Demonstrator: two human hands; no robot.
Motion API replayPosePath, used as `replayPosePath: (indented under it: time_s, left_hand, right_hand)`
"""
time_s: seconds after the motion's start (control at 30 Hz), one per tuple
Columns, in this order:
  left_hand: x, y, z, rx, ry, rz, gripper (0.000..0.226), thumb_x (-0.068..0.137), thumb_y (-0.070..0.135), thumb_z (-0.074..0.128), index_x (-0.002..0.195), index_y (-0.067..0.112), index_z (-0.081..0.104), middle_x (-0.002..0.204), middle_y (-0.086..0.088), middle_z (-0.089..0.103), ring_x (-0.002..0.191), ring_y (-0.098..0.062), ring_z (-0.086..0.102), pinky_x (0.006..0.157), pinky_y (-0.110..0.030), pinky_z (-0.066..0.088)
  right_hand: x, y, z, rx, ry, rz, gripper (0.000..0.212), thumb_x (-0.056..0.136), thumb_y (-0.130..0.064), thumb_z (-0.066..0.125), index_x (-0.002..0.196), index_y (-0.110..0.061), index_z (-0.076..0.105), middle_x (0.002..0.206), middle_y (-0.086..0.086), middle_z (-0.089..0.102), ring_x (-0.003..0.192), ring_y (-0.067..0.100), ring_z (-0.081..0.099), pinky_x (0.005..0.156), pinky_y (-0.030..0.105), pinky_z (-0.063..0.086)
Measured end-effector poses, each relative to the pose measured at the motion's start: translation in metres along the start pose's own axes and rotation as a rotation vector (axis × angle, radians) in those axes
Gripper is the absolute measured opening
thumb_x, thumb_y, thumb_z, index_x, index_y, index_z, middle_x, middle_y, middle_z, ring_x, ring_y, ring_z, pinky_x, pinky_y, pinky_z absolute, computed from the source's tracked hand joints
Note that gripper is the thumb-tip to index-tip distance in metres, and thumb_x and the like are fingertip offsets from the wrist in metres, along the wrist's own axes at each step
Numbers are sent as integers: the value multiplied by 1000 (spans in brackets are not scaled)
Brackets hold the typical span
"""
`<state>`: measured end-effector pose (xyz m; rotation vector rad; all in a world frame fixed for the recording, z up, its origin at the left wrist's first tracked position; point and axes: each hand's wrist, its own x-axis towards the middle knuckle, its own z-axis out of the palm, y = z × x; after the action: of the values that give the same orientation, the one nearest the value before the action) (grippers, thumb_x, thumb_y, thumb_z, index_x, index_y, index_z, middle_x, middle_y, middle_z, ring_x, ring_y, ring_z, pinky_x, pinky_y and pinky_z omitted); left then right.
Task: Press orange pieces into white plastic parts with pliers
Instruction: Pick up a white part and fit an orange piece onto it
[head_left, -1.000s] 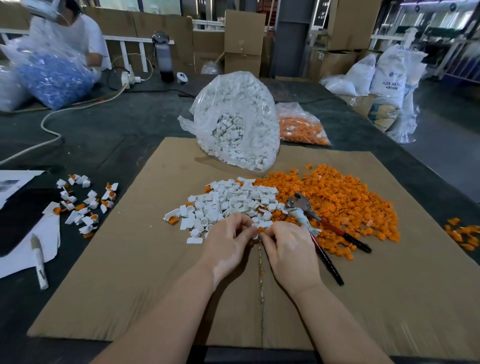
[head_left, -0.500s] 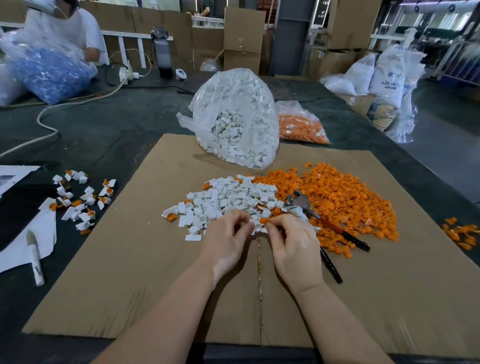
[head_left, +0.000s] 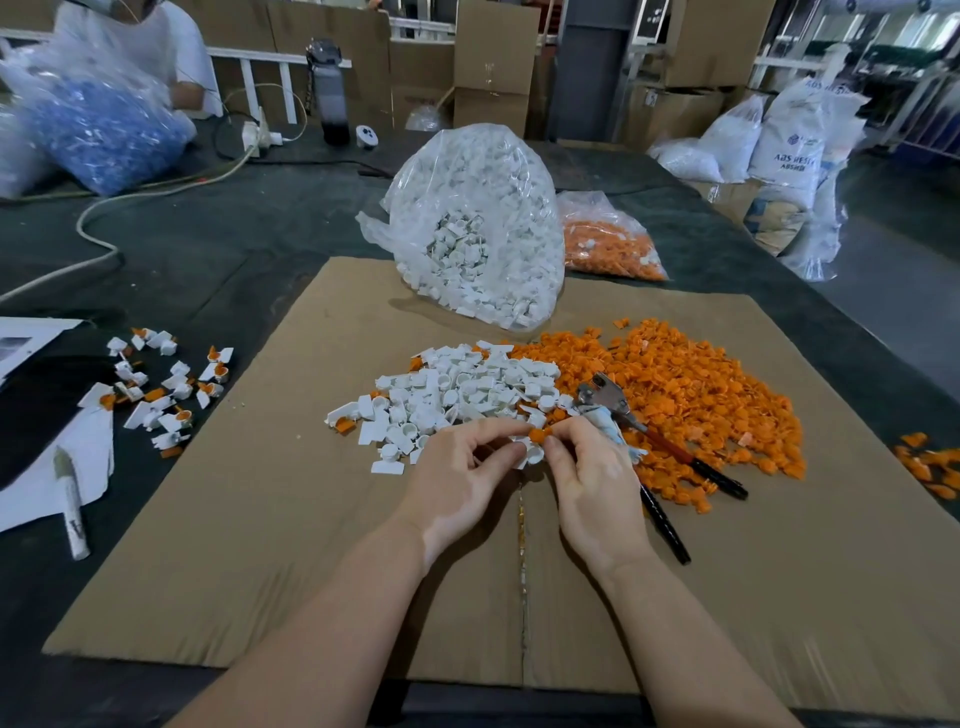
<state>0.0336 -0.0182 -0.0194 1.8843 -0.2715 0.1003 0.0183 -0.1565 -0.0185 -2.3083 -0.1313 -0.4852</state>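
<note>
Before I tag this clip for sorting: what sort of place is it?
Probably a small factory or warehouse assembly bench: bulk bags of plastic parts, stacked cardboard boxes behind, and resin sacks on the floor.

You are finding bare cardboard (head_left: 260, 545) open on your left; pliers (head_left: 654, 447) and orange pieces (head_left: 701, 395) are crowding the right.

Two loose heaps lie on the cardboard sheet (head_left: 260, 545): one of white plastic parts (head_left: 447, 395), one of orange pieces (head_left: 675, 384). One pair of pliers (head_left: 618, 410) lies there, with two filled clear bags (head_left: 483, 234) at the far edge. One marker (head_left: 70, 501) lies at the left.
</note>
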Motion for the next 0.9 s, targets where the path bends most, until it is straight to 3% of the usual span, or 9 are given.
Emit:
replayPosePath:
  time_s: [0.1,0.3,0.43,0.67,0.77,0.9]
  left_hand:
    - [0,0,0,6,-8,-6,20,87,17,64,104,26,71,85,22,64,86,6,61,78,-7,42]
    - [-1,1,-1,-21,-15,-29,22,86,19,65,103,32,70,86,27,63,85,10,59,79,-4,41]
    - [-2,2,-1,-45,-28,-36,24,87,19,65,107,31,68,93,18,67,89,8,60,80,-4,41]
    - [-3,4,0,-27,-15,-34,25,87,18,64,109,26,69,100,8,70,91,3,61,82,-8,42]
    - [-1,4,-2,-21,67,-54,21,87,17,63,107,20,70,93,8,68,87,1,60,78,-5,41]
    - [-1,5,-4,-60,80,-90,18,88,13,62,104,13,70,74,10,63,70,-5,60,66,-8,42]
  right_hand:
    - [0,1,1,8,-5,19,12,95,-18,50,84,-19,54,73,-18,48,77,9,45,71,28,33]
    - [0,3,1,26,-12,39,14,95,-20,50,81,-20,54,71,-16,49,75,10,46,69,28,32]
    - [0,2,0,157,-2,109,25,94,-20,50,72,-32,49,67,-10,52,68,7,47,62,28,35]
    - [-1,2,0,225,32,158,25,94,-20,50,71,-28,50,69,-5,54,70,16,49,63,34,39]
    - [-3,2,0,164,56,93,22,94,-21,52,73,-29,49,70,-10,53,73,14,49,62,27,36]
    - [-5,-2,2,-70,105,-158,18,88,-11,61,71,-12,54,63,-8,50,60,11,43,61,26,34]
